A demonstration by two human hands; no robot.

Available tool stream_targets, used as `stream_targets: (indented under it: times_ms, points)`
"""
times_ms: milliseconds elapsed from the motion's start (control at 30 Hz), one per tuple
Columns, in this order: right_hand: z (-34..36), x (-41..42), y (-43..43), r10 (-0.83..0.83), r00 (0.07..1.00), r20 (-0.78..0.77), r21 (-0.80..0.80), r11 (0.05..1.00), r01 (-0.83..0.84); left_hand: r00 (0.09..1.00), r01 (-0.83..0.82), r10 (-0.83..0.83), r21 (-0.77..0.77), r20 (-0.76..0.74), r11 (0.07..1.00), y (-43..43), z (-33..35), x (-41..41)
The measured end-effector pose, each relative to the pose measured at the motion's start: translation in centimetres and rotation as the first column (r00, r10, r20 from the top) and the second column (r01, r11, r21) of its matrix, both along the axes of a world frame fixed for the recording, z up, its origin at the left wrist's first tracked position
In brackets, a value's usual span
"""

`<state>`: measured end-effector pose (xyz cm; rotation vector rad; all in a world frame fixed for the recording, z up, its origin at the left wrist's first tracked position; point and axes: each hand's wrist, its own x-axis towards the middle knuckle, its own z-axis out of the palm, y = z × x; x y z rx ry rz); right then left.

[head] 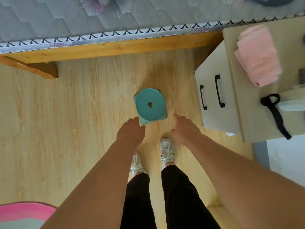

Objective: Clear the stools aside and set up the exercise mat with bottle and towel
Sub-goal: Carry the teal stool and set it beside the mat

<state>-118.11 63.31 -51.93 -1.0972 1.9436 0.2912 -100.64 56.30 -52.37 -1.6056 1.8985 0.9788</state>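
Head view: pink towel (258, 55) atop cabinet (217, 103); teal stool (150, 105) untouched.

Teal stool (150, 105), pink folded towel (258, 55), light woodgrain floor (74, 104), grey floral-quilted mattress (66, 15).

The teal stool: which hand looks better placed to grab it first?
Probably the left hand: its fingers almost reach the teal stool at its near corner, while the right hand is off to the side.

No text, label, brand, number or sign can be read anywhere in the head view. The surfaces in sight carry only patterns and plain colours, with no lettering that can be made out.
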Motion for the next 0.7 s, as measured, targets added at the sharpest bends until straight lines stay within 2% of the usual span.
stream_targets:
  times_ms: [133, 300, 467, 567, 700]
  points:
    - [-7.2, -1.6, -2.4, -0.02, 1.0, -0.003, 0.006, 1.0, 0.02, 0.998, -0.066, 0.066, 0.03, -0.006, 0.997, -1.2, -7.3, -2.2]
    - [-17.1, -2.4, -6.0, -0.05, 0.999, -0.007, -0.075, 0.996, 0.049, 0.983, -0.18, 0.18, 0.0, -0.027, 0.984, -4.8, -17.0, -4.1]
    - [-25.0, -2.8, -9.2, -0.173, 0.982, 0.075, -0.056, 0.983, 0.177, 0.941, -0.339, 0.339, -0.02, 0.0, 0.941, -7.2, -24.9, -3.7]
    - [-29.3, -3.3, -10.7, -0.302, 0.941, 0.151, -0.038, 0.95, 0.311, 0.89, -0.454, 0.455, 0.047, -0.014, 0.89, -8.2, -29.1, -3.3]
    - [-33.4, -4.3, -11.5, -0.462, 0.858, 0.226, 0.034, 0.884, 0.467, 0.764, -0.627, 0.643, 0.185, -0.042, 0.757, -8.6, -33.0, -2.6]
